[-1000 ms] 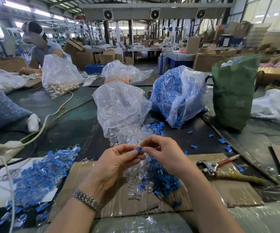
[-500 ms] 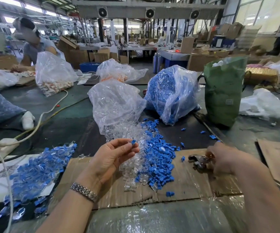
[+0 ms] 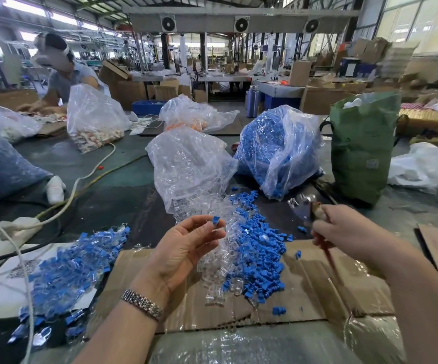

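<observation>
right hand [image 3: 343,232] has lifted blurred, seemingly red-handled metal pliers [image 3: 304,208], fingers curled round them; left hand [image 3: 183,248] pinches the small blue plastic clip [image 3: 215,220] above the brown cardboard sheet [image 3: 317,285], ready for crimping.

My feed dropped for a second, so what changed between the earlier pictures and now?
The right hand left the left hand, swung right to the pliers on the cardboard, gripped them and lifted them, metal head up. The left hand still pinches the small blue piece over the pile of loose parts. The pile, clear bag and bag of blue parts lie as before.
</observation>
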`<state>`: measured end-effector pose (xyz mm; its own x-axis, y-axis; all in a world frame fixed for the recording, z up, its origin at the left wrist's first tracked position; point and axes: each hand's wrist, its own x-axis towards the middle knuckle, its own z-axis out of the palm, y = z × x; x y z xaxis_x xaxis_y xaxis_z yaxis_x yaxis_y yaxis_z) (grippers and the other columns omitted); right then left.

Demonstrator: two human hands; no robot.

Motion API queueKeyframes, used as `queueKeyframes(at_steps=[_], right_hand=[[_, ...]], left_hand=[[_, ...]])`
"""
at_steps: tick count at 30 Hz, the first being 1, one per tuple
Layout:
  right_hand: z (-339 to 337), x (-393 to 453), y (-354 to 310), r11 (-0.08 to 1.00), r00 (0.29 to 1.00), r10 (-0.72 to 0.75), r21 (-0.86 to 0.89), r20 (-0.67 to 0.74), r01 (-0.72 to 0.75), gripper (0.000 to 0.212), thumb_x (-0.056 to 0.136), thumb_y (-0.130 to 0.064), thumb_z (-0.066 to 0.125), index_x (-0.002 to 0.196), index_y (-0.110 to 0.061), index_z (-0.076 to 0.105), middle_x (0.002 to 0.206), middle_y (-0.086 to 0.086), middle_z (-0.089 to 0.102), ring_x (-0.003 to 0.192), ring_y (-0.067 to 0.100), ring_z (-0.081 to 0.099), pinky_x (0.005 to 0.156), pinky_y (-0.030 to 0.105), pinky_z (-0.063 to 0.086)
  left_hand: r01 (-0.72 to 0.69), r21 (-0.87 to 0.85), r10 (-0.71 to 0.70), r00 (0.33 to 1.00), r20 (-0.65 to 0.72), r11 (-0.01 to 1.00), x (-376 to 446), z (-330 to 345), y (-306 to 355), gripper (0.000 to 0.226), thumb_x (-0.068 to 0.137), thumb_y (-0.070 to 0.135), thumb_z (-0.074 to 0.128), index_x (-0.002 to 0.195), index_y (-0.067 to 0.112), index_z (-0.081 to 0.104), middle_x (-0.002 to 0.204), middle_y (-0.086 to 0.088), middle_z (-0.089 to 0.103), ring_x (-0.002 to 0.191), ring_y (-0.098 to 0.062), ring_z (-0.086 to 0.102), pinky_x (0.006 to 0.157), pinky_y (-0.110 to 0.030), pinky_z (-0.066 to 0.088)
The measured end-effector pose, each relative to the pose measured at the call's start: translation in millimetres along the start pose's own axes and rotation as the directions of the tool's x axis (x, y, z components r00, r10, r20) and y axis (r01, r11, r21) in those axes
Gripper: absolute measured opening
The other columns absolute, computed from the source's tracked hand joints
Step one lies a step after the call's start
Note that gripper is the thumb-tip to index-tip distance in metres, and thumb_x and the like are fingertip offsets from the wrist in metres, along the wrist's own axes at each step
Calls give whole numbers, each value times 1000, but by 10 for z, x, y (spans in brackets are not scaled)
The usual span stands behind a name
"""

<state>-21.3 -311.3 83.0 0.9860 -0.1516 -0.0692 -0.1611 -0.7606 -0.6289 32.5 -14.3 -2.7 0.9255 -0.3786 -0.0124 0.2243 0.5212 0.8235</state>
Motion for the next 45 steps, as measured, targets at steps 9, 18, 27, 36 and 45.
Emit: queueKeyframes(at_steps=[9,18,27,36,45], right_hand=[[523,-289,-591,906,875,-77,399,478,-138,20,106,-21,49,94,-5,52,86,17,70,76,28,71,70,40,61],[831,-350,-765,915,917,-114,400,383,-53,26,106,-31,47,87,-13,49,79,11,67,70,24,68,75,44,59],[924,-357,-748,912,937,-140,411,321,-5,29,106,-34,46,84,-16,49,78,8,65,70,22,64,72,43,57],[1148,-330,-731,951,977,-139,296,163,86,36,105,-44,44,77,-22,44,71,6,56,64,24,54,67,43,46],[971,-336,-681,913,929,-110,404,354,-46,16,98,-12,50,83,-17,51,73,2,58,67,18,58,69,37,53]], left_hand=[[-91,23,91,996,-1,996,-14,57,11,46,61,23,99,101,11,79,120,-19,72,113,-28,70,85,-30,58],[-167,123,172,984,-35,978,-23,103,-52,45,65,27,97,102,10,78,112,-17,75,107,-28,72,90,-31,56],[-154,234,169,985,-42,960,-81,152,-90,43,71,30,92,106,10,77,115,-16,74,113,-29,69,106,-45,46],[-166,325,188,981,-37,931,-68,100,-95,24,82,18,82,105,10,78,115,-14,75,114,-26,69,101,-37,53],[-163,307,198,976,-90,938,-80,50,-6,18,81,15,81,99,14,78,111,-14,75,108,-25,70,91,-33,57]])
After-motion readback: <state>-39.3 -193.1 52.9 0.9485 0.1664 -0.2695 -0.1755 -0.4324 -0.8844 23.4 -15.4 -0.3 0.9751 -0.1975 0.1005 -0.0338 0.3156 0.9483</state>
